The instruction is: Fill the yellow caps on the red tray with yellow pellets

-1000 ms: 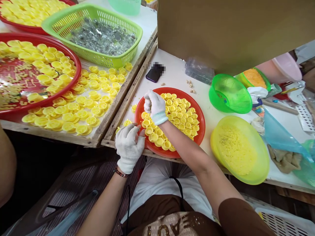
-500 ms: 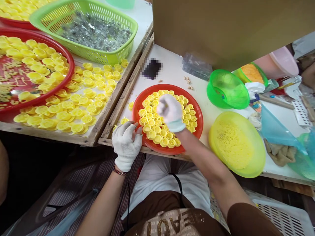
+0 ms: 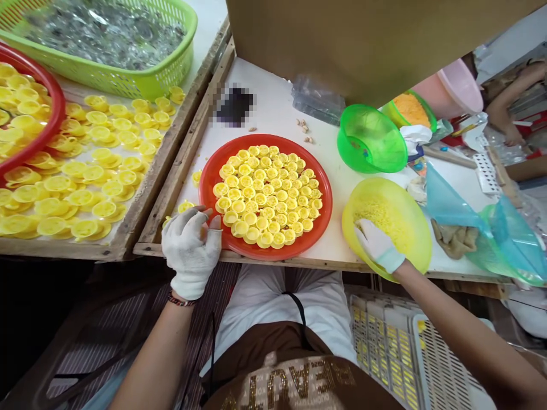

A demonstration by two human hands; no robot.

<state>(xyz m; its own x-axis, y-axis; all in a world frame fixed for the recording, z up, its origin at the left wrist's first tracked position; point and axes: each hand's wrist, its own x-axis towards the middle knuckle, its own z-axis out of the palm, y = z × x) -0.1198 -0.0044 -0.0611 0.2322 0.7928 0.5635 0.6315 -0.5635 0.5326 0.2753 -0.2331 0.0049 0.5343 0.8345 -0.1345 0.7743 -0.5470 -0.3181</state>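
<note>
Along the bench (image 3: 273, 114), the left hand (image 3: 190, 250) is resting half-curled at the red tray (image 3: 323, 230), its grip unclear; round yellow cups (image 3: 250, 219) are crowding the tray. The right hand (image 3: 378, 244), fingers together, any pinch hidden, is seemingly gathering fine, loose bits (image 3: 393, 226) in the yellow bowl (image 3: 422, 250), a step calling for closing fingertips.

I count two white-gloved hands, one left hand (image 3: 191, 245) and one right hand (image 3: 378, 242). One round red tray (image 3: 322, 228) sits up front, and a second red tray (image 3: 57, 105) shows in part, making two. From where I watch, the yellow cups (image 3: 265, 239) run to dozens, too crowded for me to tally exactly. I get three bowls: one yellow bowl (image 3: 421, 228), one bright green bowl (image 3: 371, 139), one green-rimmed bowl (image 3: 432, 121). Also one lime basket (image 3: 179, 68), one pink tub (image 3: 461, 85), and roughly six small pale pieces (image 3: 305, 129).
</note>
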